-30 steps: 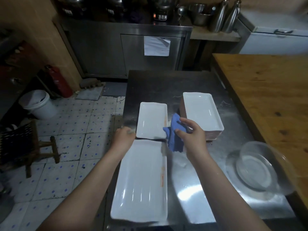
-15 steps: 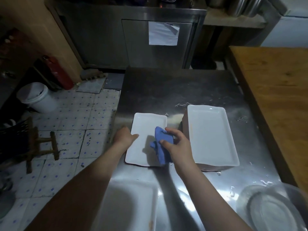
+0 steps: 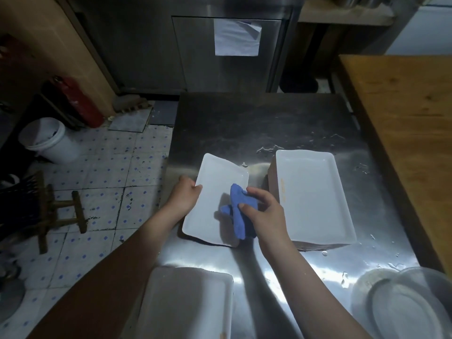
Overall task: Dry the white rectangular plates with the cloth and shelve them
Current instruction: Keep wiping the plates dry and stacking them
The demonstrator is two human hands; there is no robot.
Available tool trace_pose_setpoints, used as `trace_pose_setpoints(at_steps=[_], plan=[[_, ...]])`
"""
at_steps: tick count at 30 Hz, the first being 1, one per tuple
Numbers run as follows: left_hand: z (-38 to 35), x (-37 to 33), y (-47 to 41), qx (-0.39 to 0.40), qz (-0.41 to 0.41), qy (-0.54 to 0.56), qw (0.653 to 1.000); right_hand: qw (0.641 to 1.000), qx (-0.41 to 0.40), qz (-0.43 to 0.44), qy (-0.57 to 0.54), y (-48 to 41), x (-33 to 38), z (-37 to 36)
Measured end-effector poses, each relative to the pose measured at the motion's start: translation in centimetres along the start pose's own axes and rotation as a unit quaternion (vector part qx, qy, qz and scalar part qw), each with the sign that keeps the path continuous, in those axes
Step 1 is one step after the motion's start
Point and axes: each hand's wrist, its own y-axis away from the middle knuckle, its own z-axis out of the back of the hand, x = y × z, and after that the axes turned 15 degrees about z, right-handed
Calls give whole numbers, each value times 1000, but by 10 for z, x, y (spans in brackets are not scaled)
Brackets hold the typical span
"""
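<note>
Nearest, a large plate (image 3: pixel 188 302) lies on the steel table (image 3: pixel 256 123). Beyond it, my left hand (image 3: pixel 183 199) grips the small plate (image 3: pixel 215 192) by its left rim; my right hand (image 3: pixel 266 211) clutches the cloth (image 3: pixel 238 209) against it. The table edge is just left of it, so a wet slip could drop it. A plate stack (image 3: pixel 313 194) sits to its right, with open steel beyond.

Person seen as two hands and two forearms only. Left hand (image 3: pixel 184 196), left forearm (image 3: pixel 117 277): bare from knuckles to frame edge, mostly in shadow, at the left edge of the steel table (image 3: pixel 244 123). Right hand (image 3: pixel 266 211), right forearm (image 3: pixel 318 289): bare too, better lit, over the table's near half. Thumbnail (image 3: pixel 241 205) short, plain.
</note>
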Motion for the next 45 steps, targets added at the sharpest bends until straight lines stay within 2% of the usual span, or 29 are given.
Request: trace_pose_setpoints(at_steps=[4,10,16,22,25,27,30,32,34,38,39,42,45], plan=[[0,-3,7,23,15,68,997,1000,-10,4,1,4,12,3],[25,-3,37,9,38,182,983,998,-35,61,-4,15,54,10],[66,0,100,90,46,326,940,995,-32,96,-26,45,101,0],[90,29,180,109,51,429,895,990,-4,134,-49,102,143,-32],[87,56,218,125,35,468,874,988,35,132,-71,139,149,-53],[86,75,241,138,37,495,857,991,71,103,-42,166,145,-61],[87,102,265,125,60,510,849,987,115,63,92,201,133,-59],[88,117,276,116,65,513,848,965,153,84,195,218,129,-52],[90,127,287,116,61,504,854,921,198,151,299,232,129,-47],[91,136,307,102,39,470,876,774,236,285,514,255,128,-42],[91,137,311,98,34,463,880,750,236,308,535,259,127,-40],[91,139,319,97,19,464,880,739,242,354,519,272,124,-39],[87,138,330,105,-1,467,878,727,203,384,533,276,124,-49]])
